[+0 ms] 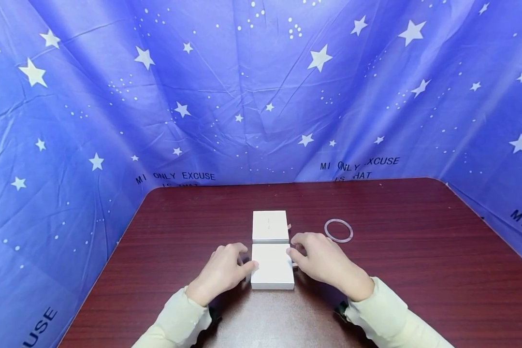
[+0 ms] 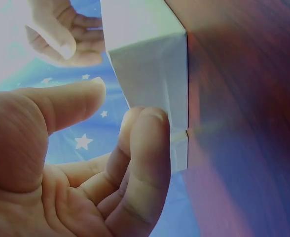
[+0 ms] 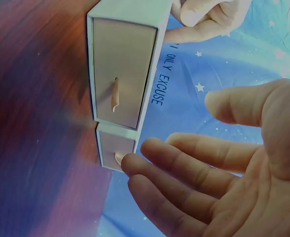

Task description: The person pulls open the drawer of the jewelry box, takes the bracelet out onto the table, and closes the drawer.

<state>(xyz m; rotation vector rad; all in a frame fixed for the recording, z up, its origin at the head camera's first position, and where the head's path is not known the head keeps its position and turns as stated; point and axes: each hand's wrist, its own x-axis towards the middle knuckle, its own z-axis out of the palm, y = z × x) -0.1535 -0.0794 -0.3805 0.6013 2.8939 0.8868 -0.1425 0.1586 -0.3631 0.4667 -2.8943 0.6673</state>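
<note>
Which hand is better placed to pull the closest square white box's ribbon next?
Probably the right hand: the small tan ribbon tab sticks out on its side of the nearer square white box, while the left hand is at the opposite side.

Smooth, matt white card, by its look, formed the front box (image 1: 271, 266) and rear box (image 1: 269, 226) on a glossy, wood-grained table (image 1: 191, 217). Creased cloth with a faint sheen made the curtain (image 1: 243, 63); matt fabric, the sleeves (image 1: 387, 309).
</note>
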